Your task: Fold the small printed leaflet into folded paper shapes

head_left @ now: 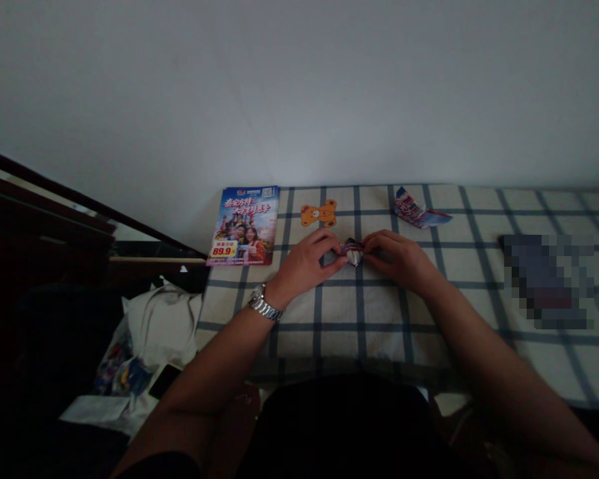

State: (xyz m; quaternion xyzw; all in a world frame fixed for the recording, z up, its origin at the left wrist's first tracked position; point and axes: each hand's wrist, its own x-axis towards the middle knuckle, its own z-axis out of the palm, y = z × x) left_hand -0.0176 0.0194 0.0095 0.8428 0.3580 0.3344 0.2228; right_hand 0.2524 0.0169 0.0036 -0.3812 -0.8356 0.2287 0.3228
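Note:
A small folded piece of printed paper (pixel 352 251) rests on the checked tablecloth (pixel 359 313). My left hand (pixel 309 261), with a metal watch at the wrist, pinches its left side with curled fingers. My right hand (pixel 397 258) pinches its right side, fingers closed on it. Both hands rest on the cloth near the table's middle.
A colourful flyer (pixel 244 225) lies at the table's back left corner. An orange bear-shaped cutout (pixel 319 213) lies behind my hands. A crumpled printed paper piece (pixel 416 209) sits at the back right. A blurred dark object (pixel 549 279) lies right. Bags (pixel 150 339) sit on the floor left.

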